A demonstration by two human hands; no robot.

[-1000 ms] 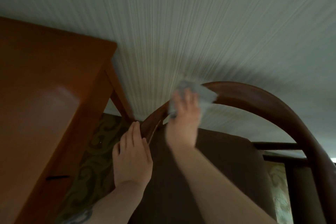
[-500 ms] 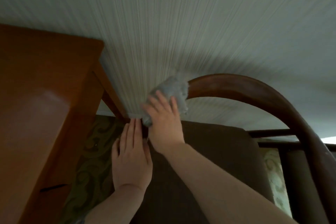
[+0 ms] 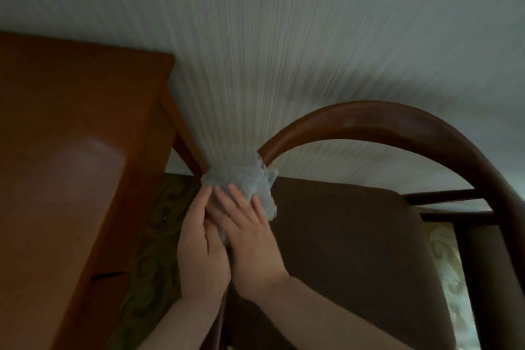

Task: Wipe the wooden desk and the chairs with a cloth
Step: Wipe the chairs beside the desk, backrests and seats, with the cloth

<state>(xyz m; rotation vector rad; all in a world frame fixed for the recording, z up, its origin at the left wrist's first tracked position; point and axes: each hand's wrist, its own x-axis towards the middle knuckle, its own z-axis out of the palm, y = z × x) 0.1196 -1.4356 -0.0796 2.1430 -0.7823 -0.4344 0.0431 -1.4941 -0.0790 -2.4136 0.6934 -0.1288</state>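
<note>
Where the curved wooden rail of the chair (image 3: 383, 125) descends to the seat, one pale grey cloth (image 3: 250, 182) is bunched around its lower left end, just beyond the fingertips of both hands.

Hands, two. The right hand (image 3: 250, 236) lies on the cloth with fingers fairly straight and spread, pressing it against the rail; part of the cloth shows beneath the palm as well. The left hand (image 3: 199, 247) lies just beside it, touching it, fingers straight and together, tips reaching the cloth's lower left edge. Whether it presses the rail underneath cannot be told.

Cloth, one: soft, fluffy, crumpled into a lump, loose edges ragged.

Chair, one plainly seen: dark brown polished wood, rail arched in a smooth bow from the hands up and over to the right; seat cushion (image 3: 355, 250) dark brown fabric, matt, rounded at its corner, right of the hands. Dark bars (image 3: 443, 196) cross behind the cushion, farther right.

Desk (image 3: 71, 150), one: orange-brown wood, glossy with a pale sheen, flat top with a square corner, left of the hands; one leg (image 3: 184, 145) slants down toward the cloth.

Carpet (image 3: 159, 236), green with scroll pattern, between desk and left hand.

Wall (image 3: 284, 37), pale, finely ribbed, beyond the hands.
</note>
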